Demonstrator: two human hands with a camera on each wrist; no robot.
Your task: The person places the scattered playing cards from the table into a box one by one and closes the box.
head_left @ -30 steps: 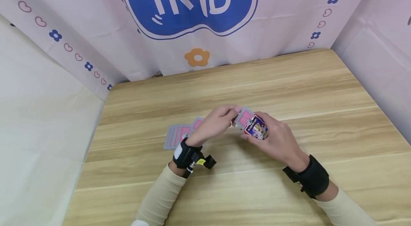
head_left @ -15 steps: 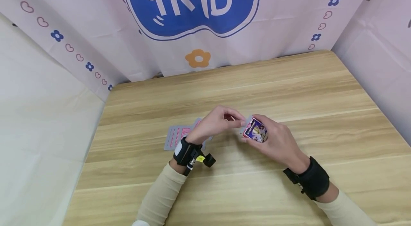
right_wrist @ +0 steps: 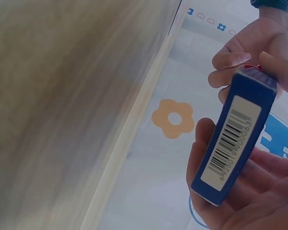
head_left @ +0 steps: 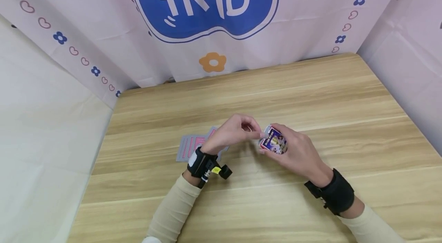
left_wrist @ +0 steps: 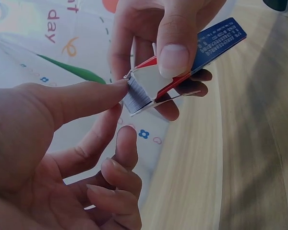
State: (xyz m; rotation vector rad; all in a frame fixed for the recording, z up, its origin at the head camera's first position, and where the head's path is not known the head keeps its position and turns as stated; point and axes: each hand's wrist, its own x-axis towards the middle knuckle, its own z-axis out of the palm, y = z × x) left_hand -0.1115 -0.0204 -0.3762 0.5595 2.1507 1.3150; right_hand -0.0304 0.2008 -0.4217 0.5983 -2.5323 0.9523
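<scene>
My right hand (head_left: 298, 147) grips a small playing-card box (head_left: 275, 141), purple and red on its front and blue on its barcode side. The box's near end is uncovered in the left wrist view, where the edges of a stack of playing cards (left_wrist: 137, 97) show inside. My left hand (head_left: 235, 132) is at this end, its thumb tip touching the edge of the stack and its index finger just below. The other left fingers bend loosely with nothing in them. More playing cards (head_left: 190, 147) lie fanned, backs up, on the table, partly hidden under my left wrist.
A wooden table (head_left: 310, 93) spreads under both hands. A white printed cloth (head_left: 293, 40) hangs behind its back edge, and pale cloth hangs at both sides. Both wrists carry black camera bands.
The cards that stuck out of the box have gone deeper into it. My left hand has moved slightly right and down, toward the box's end. The right hand still holds the box.
</scene>
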